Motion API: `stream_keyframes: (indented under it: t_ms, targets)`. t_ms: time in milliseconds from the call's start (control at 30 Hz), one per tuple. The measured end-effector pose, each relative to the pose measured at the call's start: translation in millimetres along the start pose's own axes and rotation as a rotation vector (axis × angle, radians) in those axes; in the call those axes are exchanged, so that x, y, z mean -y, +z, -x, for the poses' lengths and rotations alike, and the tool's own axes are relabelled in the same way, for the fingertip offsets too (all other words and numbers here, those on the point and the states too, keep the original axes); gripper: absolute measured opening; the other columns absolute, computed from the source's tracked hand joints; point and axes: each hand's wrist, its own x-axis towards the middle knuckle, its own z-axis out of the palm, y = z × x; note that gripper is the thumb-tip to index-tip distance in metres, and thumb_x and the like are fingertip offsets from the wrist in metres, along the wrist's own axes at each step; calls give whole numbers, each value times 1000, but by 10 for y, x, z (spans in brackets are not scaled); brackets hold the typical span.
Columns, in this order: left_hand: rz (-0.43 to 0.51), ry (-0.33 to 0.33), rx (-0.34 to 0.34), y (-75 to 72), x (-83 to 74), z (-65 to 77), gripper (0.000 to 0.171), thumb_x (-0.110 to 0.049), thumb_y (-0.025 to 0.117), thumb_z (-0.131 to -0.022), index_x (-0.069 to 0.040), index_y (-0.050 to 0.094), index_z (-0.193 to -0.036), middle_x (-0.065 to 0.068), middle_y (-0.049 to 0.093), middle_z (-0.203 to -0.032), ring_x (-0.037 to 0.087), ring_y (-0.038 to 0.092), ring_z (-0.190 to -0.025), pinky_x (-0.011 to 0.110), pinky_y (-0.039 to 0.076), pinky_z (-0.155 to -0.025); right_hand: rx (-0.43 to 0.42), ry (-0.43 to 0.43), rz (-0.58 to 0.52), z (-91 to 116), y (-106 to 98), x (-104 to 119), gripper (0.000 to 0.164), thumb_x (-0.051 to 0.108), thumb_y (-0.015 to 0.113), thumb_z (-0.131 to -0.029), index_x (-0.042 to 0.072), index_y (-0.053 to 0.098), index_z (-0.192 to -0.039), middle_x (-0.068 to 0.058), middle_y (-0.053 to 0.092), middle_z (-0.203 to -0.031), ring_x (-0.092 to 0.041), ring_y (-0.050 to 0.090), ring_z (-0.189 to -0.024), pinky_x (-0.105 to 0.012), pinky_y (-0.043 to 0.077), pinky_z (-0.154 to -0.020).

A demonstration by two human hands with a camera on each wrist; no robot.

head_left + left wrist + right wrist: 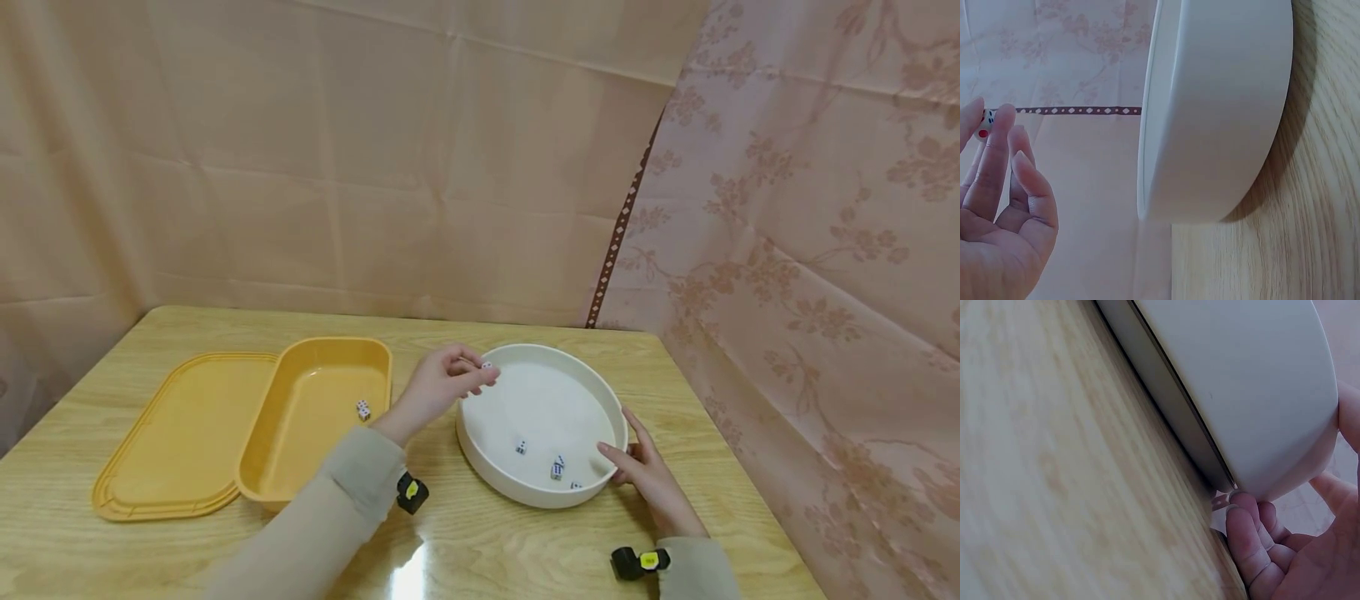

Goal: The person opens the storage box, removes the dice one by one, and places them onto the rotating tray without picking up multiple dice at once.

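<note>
Between thumb and fingertips my left hand (438,383) pinches a white die (984,129), held over the left rim of a round white tray (540,400). The die shows a red spot and dark blue spots in the left wrist view. My right hand (648,475) grips the tray's right side, thumb over the rim and fingers against the outer wall and underside, as the right wrist view shows. Several dice (557,472) lie in the near part of the tray, one of them partly hidden by its near wall.
Left of the tray stands an open yellow box (300,417) with two dice (363,412) near its right wall. A yellow lid (187,433) lies on the wooden table (480,558) beside the box. Curtains (375,167) hang behind the table and along its right side.
</note>
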Motion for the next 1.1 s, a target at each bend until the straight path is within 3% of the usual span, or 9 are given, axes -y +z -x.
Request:
stream_keyframes:
  t_ms: [333, 533, 767, 1100]
  targets:
    - [-77, -25, 52, 136, -30, -19, 27, -36, 76, -87, -14, 65, -97, -2, 75, -87, 14, 64, -78, 27, 50, -72, -3, -7, 5, 17, 9, 11, 86, 30, 65, -96, 29, 8, -160, -3, 53, -96, -11, 58, -73, -24, 50, -74]
    - [-165, -45, 102, 220, 31, -30, 25, -36, 77, -86, -16, 64, -92, -1, 72, -80, 14, 60, -77, 25, 49, -72, -6, -6, -5, 14, 10, 12, 86, 32, 66, -96, 30, 9, -160, -4, 54, -97, -12, 59, -74, -24, 50, -74]
    - [-187, -73, 140, 288, 140, -58, 26, -34, 79, -85, -14, 63, -90, 0, 69, -79, 15, 59, -74, 25, 50, -68, -4, 6, 5, 4, 3, 13, 87, 33, 66, -95, 30, 7, -160, -5, 54, -99, -12, 60, -74, -25, 50, -76]
    - [-273, -97, 148, 354, 220, -76, 26, -32, 80, -84, -13, 62, -87, 0, 62, -74, 15, 56, -70, 24, 47, -61, 3, 16, 19, -3, -7, 7, 86, 29, 64, -97, 29, 5, -160, -3, 54, -100, -12, 59, -74, -24, 49, -76]
